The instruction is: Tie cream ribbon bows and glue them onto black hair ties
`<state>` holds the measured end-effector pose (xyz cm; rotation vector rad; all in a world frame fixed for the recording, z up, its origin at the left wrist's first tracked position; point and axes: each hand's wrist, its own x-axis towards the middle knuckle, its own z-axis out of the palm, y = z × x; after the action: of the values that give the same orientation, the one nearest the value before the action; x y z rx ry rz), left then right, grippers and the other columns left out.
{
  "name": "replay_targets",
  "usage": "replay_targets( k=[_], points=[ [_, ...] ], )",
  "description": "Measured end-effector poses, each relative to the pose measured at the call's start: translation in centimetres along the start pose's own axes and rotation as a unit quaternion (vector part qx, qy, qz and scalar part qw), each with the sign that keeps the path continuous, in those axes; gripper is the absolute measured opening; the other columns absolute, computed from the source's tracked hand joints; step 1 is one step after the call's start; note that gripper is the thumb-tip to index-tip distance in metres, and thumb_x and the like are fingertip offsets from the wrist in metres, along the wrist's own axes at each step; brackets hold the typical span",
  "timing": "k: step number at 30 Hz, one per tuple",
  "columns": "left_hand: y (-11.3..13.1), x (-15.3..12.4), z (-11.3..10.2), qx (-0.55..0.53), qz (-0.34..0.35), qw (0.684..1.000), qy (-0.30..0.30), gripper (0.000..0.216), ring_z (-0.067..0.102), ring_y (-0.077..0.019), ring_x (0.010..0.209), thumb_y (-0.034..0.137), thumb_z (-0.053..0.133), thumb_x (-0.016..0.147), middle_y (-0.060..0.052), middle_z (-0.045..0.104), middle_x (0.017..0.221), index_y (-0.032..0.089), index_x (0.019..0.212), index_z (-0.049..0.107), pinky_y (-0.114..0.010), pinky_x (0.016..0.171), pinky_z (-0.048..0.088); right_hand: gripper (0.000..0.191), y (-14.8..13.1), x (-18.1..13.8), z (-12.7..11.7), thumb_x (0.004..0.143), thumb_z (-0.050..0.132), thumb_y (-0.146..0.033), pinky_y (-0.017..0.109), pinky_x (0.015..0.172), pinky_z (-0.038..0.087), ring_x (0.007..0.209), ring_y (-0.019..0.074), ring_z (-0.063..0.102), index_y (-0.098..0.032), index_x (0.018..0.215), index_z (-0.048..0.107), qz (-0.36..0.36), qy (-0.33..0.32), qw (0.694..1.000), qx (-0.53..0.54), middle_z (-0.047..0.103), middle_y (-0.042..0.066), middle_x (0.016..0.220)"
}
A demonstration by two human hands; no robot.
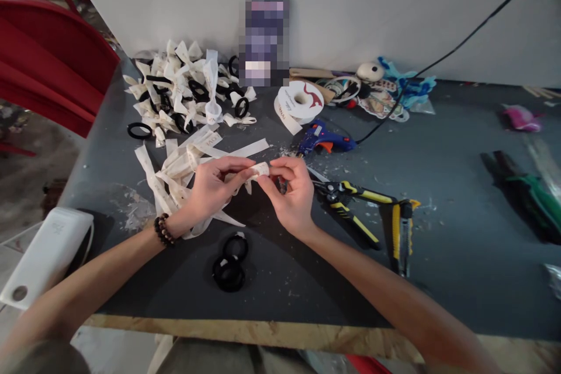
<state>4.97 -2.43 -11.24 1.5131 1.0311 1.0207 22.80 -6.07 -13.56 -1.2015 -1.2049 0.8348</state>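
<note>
Over the counter (pixel 302 298), I'm watching the left grip (pixel 214 185) and right grip (pixel 293 196) pinching a ribbon (pixel 262 169) between them. Just beyond the right grip, a glue gun (pixel 328 139) is lying; outward drifting could be burning skin if it's hot, a slackening pinch freeing the ribbon.

I see a dark grey table (pixel 456 169) carrying a heap of pale bows (pixel 177 79), loose ribbon strips (pixel 173 172), a ribbon spool (pixel 302 99), a blue glue gun (pixel 326 139), yellow-and-black pliers (pixel 369 193) and a yellow cutter (pixel 397 234); black hair ties (pixel 228 286) lie near my side.
</note>
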Motion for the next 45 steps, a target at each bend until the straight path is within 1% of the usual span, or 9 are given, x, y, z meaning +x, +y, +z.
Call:
replay_targets(
  k=[3,7,17,23,28,33,37,42,45],
  points=[
    [-0.3,-0.1,0.2,0.038,0.039,0.998,0.023,0.021,0.068,-0.0109,0.063,0.033,0.074,0.096,-0.006,0.079,0.088,0.018,0.110,0.071,-0.020,0.051,0.048,0.031,0.0,0.0,0.1,0.087,0.082,-0.033,0.033,0.073,0.057,0.080,0.0174,0.074,-0.026,0.108,0.061,0.005,0.002,1.000,-0.007,0.076,-0.002,0.090],
    [-0.6,-0.2,0.2,0.127,0.120,0.984,0.031,0.011,0.072,-0.0131,0.073,0.024,0.069,0.099,-0.006,0.081,0.092,0.019,0.103,0.078,-0.022,0.060,0.051,0.031,0.1,0.0,0.0,0.087,0.082,-0.033,0.034,0.076,0.059,0.083,0.0178,0.076,-0.026,0.108,0.061,0.005,0.002,1.000,-0.020,0.078,-0.001,0.093],
    [-0.5,0.0,0.0,0.111,0.143,0.984,0.001,0.013,0.077,-0.0181,0.088,0.022,0.069,0.098,-0.006,0.083,0.095,0.021,0.098,0.082,-0.029,0.078,0.059,0.032,-0.2,-0.2,0.0,0.085,0.084,-0.033,0.036,0.080,0.057,0.079,0.0186,0.077,-0.026,0.105,0.059,-0.007,0.048,0.997,-0.060,0.077,-0.003,0.084],
    [-0.1,-0.1,-0.1,0.116,0.090,0.989,-0.033,0.010,0.072,-0.0150,0.073,0.027,0.076,0.094,-0.006,0.081,0.093,0.020,0.099,0.080,-0.026,0.067,0.055,0.031,-0.1,-0.2,0.1,0.085,0.083,-0.035,0.033,0.074,0.059,0.080,0.0188,0.078,-0.027,0.103,0.060,-0.021,0.054,0.997,-0.051,0.076,-0.002,0.086],
    [0.4,-0.1,-0.1,0.127,0.106,0.985,-0.044,0.008,0.073,-0.0161,0.081,0.026,0.075,0.094,-0.006,0.081,0.095,0.020,0.095,0.080,-0.026,0.073,0.056,0.030,0.1,0.0,0.0,0.087,0.081,-0.038,0.033,0.075,0.060,0.082,0.0191,0.078,-0.026,0.103,0.059,-0.009,0.054,0.997,-0.052,0.075,-0.001,0.088],
    [0.0,-0.1,-0.1,0.105,0.063,0.992,-0.002,0.013,0.070,-0.0157,0.071,0.030,0.078,0.092,-0.007,0.082,0.092,0.019,0.099,0.082,-0.026,0.061,0.052,0.028,0.3,-0.2,0.0,0.089,0.080,-0.038,0.034,0.077,0.061,0.084,0.0191,0.078,-0.026,0.105,0.060,-0.035,0.037,0.997,-0.052,0.075,0.000,0.093],
    [-0.4,0.0,-0.1,0.086,0.059,0.994,-0.017,0.018,0.070,-0.0171,0.072,0.033,0.080,0.091,-0.009,0.083,0.096,0.019,0.102,0.083,-0.029,0.063,0.053,0.027,0.3,-0.3,-0.1,0.090,0.080,-0.038,0.034,0.076,0.061,0.084,0.0193,0.078,-0.027,0.105,0.060,-0.041,0.028,0.997,-0.057,0.075,0.000,0.094],
    [-0.3,-0.1,-0.2,0.093,0.035,0.995,-0.023,0.020,0.053,-0.0102,0.054,0.036,0.081,0.090,-0.005,0.079,0.078,0.019,0.099,0.084,-0.025,0.048,0.039,0.032,0.2,-0.4,-0.2,0.088,0.082,-0.037,0.037,0.081,0.061,0.090,0.0214,0.078,-0.028,0.107,0.059,-0.025,0.015,0.998,-0.054,0.078,-0.001,0.091],
    [-0.1,-0.1,-0.2,0.092,0.040,0.994,-0.036,0.018,0.051,-0.0090,0.054,0.035,0.078,0.092,-0.005,0.078,0.078,0.017,0.094,0.083,-0.023,0.048,0.038,0.031,0.1,-0.4,-0.2,0.088,0.082,-0.037,0.037,0.081,0.061,0.087,0.0216,0.079,-0.028,0.107,0.058,-0.019,0.014,0.998,-0.053,0.079,-0.001,0.089]
  ],
)
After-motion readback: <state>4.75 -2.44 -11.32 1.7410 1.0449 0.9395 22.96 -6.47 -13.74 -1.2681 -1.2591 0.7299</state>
